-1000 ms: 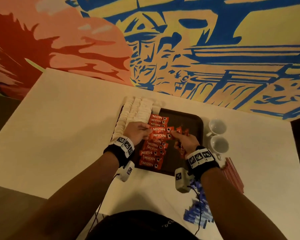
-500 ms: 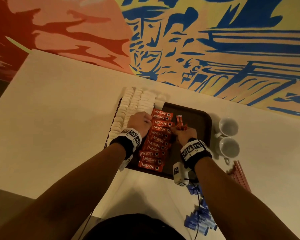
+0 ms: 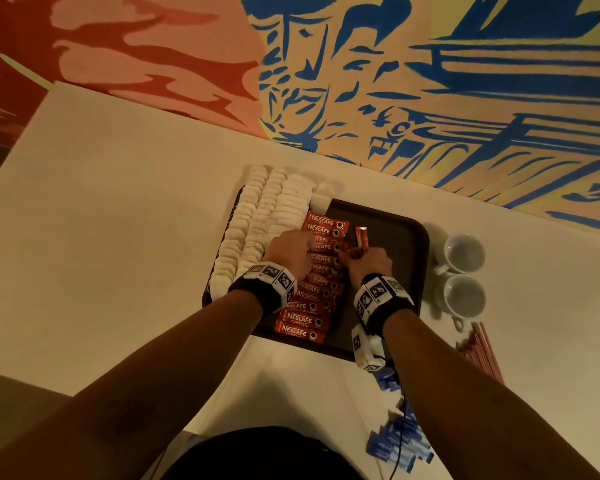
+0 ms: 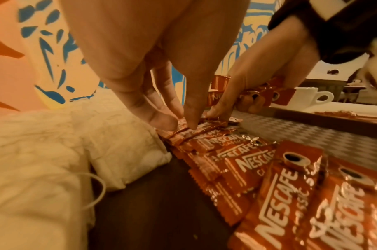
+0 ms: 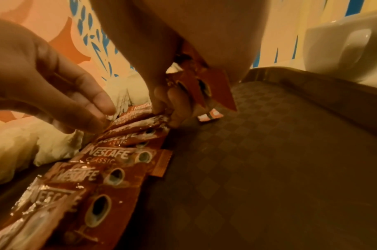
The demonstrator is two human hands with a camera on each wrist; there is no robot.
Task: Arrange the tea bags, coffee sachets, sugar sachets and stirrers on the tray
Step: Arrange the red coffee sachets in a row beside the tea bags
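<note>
A dark tray (image 3: 400, 233) holds rows of white tea bags (image 3: 267, 216) on its left and an overlapping column of red coffee sachets (image 3: 312, 292) beside them. My left hand (image 3: 293, 249) pinches the left end of one sachet (image 4: 204, 126) in the upper part of that column. My right hand (image 3: 357, 258) touches the same sachet's right end with its fingertips (image 5: 172, 116) while gripping several spare sachets (image 5: 204, 84) in the palm. One more sachet (image 3: 361, 235) lies on the tray just beyond the right hand.
Two white cups (image 3: 463, 252) (image 3: 465, 296) stand right of the tray. Pink stirrers (image 3: 482, 351) lie near them, blue sugar sachets (image 3: 399, 441) at the table's front. The tray's right half (image 5: 290, 152) is bare. A painted wall runs behind the table.
Both hands have lowered the sachet held between them into the column and now sit low over it. The camera has moved nearer the tray.
</note>
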